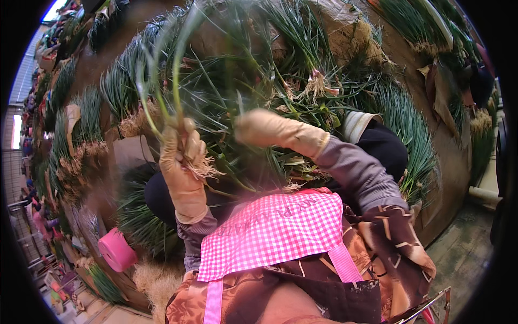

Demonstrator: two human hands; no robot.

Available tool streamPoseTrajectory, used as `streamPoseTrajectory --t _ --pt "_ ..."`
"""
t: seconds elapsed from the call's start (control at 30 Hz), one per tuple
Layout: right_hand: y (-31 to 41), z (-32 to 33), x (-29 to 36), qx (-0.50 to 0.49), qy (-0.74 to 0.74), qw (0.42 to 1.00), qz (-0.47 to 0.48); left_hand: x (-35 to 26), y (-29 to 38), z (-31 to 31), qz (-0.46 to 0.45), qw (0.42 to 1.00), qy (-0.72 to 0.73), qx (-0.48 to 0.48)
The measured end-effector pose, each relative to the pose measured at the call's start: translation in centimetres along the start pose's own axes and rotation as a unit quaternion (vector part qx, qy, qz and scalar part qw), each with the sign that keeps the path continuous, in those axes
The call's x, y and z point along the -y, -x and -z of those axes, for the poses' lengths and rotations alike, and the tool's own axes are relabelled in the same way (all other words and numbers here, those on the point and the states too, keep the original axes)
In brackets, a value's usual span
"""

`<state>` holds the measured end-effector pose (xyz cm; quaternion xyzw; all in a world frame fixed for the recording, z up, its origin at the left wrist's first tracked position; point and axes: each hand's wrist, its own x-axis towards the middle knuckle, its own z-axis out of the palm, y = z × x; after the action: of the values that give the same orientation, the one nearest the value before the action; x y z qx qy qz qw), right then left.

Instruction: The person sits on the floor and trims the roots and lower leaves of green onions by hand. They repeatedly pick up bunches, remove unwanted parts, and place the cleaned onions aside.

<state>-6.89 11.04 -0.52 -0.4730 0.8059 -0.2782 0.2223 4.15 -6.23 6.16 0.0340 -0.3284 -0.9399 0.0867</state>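
Observation:
My left hand (pixel 178 162), in a cream rubber glove, is raised on the left and closed around a few spring onions (pixel 177 87). Their stalks point up and away, while pale stringy roots (pixel 204 167) hang out below the fingers. Motion blurs my right hand (pixel 263 127), gloved the same way, over the middle of the pile. Its fingers cannot be made out, nor whether they hold anything. Beneath and beyond both hands lies a loose heap of spring onions (pixel 214 101), with a rooted bunch (pixel 317 83) on its far side.
Bundled spring onions (pixel 404 133) lie close on my right, more bundles (pixel 87 117) on the left. A pink plastic container or stool (pixel 117 249) is at lower left. My checked pink apron (pixel 275 231) bears writing. A pale band or rim (pixel 360 123) borders my right knee.

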Motion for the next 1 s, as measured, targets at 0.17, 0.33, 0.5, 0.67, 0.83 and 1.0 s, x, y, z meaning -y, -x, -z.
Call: streamPoseTrajectory --t 0.17,0.33,0.5,0.67,0.83,1.0 --pt "0.4 7.2 -3.7 0.044 -0.211 0.974 -0.073 2.2 -1.1 0.6 0.013 0.993 -0.093 -0.071" --pt "-5.7 7.3 -10.9 -0.198 0.011 0.928 -0.315 6.2 -2.1 1.9 0.126 0.986 0.000 -0.111" --pt "-4.1 10.1 -10.0 -0.225 -0.288 0.899 -0.242 3.9 -1.8 2.2 0.053 0.997 0.027 -0.052" --pt "1.1 11.9 -9.6 -0.130 -0.555 0.812 -0.125 4.5 -2.3 2.1 0.087 0.995 -0.001 -0.058" --pt "2.6 9.0 -9.6 -0.030 -0.612 0.787 -0.073 4.7 -2.6 2.3 0.186 0.977 0.022 -0.101" --pt "2.4 6.0 -5.5 -0.041 -0.691 0.720 0.055 5.3 -2.5 1.1 0.115 0.981 -0.111 -0.110"
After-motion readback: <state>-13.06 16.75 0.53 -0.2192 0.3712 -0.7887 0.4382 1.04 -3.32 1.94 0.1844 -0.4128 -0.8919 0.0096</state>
